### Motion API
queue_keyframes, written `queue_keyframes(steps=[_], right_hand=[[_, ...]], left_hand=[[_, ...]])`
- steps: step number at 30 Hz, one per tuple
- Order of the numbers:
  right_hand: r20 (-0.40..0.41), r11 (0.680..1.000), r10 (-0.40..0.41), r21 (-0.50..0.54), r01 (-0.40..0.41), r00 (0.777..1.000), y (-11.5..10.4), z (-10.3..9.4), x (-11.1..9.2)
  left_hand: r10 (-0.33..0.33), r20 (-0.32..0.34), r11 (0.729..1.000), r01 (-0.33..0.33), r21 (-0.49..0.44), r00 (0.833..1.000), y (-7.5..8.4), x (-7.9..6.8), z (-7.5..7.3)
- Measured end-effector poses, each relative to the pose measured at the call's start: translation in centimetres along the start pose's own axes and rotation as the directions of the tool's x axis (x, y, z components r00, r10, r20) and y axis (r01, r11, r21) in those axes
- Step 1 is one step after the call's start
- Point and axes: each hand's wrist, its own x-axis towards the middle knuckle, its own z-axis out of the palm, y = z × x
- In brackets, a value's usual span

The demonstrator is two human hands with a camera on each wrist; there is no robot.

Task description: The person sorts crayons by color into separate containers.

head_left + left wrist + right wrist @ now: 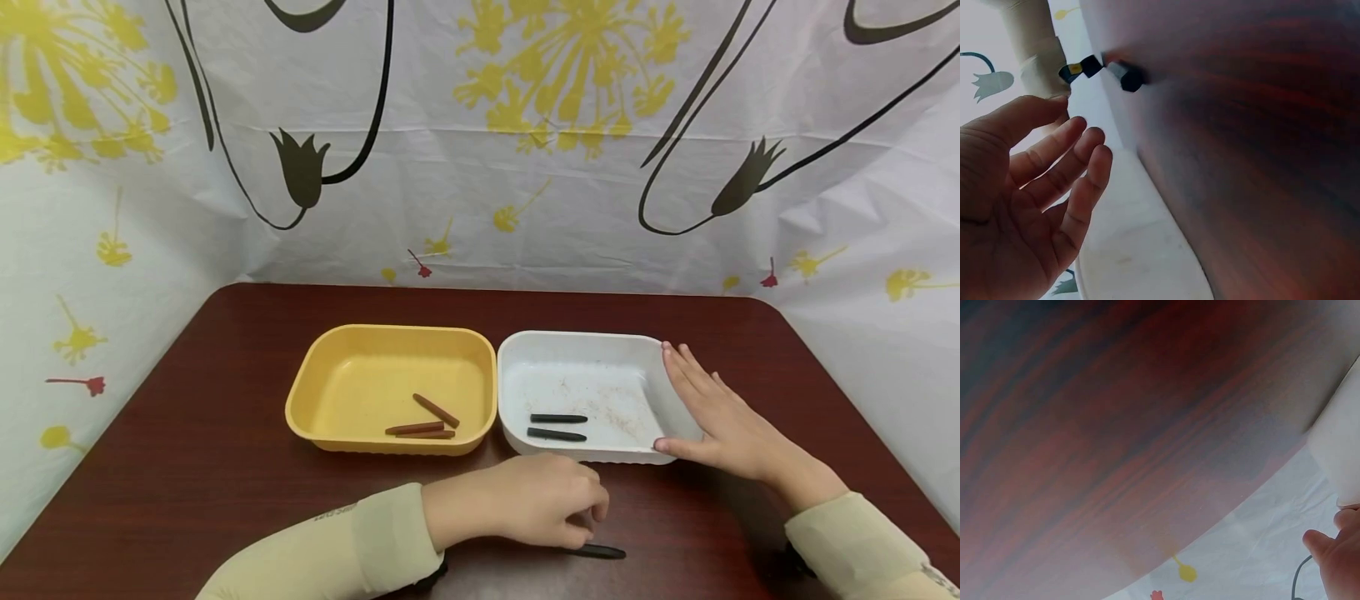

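Beside the front wall of the white tray (pixel 596 457), my left hand (pixel 525 504) hovers low over the table with loosely bent fingers. A black crayon (pixel 600 552) lies on the table just below it; in the left wrist view the crayon (pixel 1127 78) shows beyond the fingertips, apart from them. My right hand (pixel 723 425) rests on the tray's right end, its fingers straight along the rim and the thumb at the front corner. Inside that tray are two black crayons (pixel 558 418). The right wrist view catches only part of the right hand (pixel 1341 556).
A yellow tray (pixel 390 333) stands close against the white tray's left side, with three brown crayons (pixel 437 410) in it. Both stand on a dark red wooden table (pixel 187 433). A white patterned sheet (pixel 420 167) hangs behind and at the sides.
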Motion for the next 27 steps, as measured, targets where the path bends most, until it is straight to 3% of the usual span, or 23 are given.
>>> queue_keyframes(steps=[11, 20, 27], right_hand=[[0.005, 1.000, -0.005, 0.003, 0.005, 1.000, 0.0, 0.0, 0.1], [-0.005, 1.000, -0.014, 0.010, 0.014, 1.000, -0.1, 0.0, 0.1], [-0.005, 1.000, -0.010, 0.012, 0.010, 1.000, -0.1, -0.1, 0.0]], left_hand=[[-0.001, 0.117, 0.999, 0.004, -0.032, 0.993, -0.3, 0.2, 1.3], [-0.043, 0.139, 0.999, 0.046, -0.016, 0.989, 0.1, 0.2, 1.7], [-0.036, 0.136, 0.999, 0.037, -0.009, 0.990, 0.3, 0.4, 1.8]])
